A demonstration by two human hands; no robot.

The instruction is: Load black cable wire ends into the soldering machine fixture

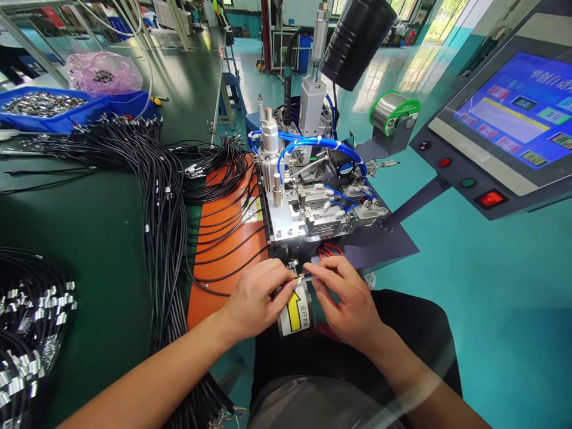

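My left hand [259,296] pinches the end of a black cable just in front of the machine [313,208]. Thin coloured wires [303,272] stick out between the two hands. My right hand [346,298] has its thumb and fingers closed around the tips of these wires; the exact grip is small in view. Below the fingers is a white label with a yellow arrow [295,313]. Several black cables [227,238] lie in a row across the orange plate [210,304] to the left of the machine.
A thick bundle of black cables [156,196] runs down the green table [102,232]. Blue trays [44,119] of metal parts stand at the back left. A solder spool [391,113] and a screen panel [513,119] are at the right.
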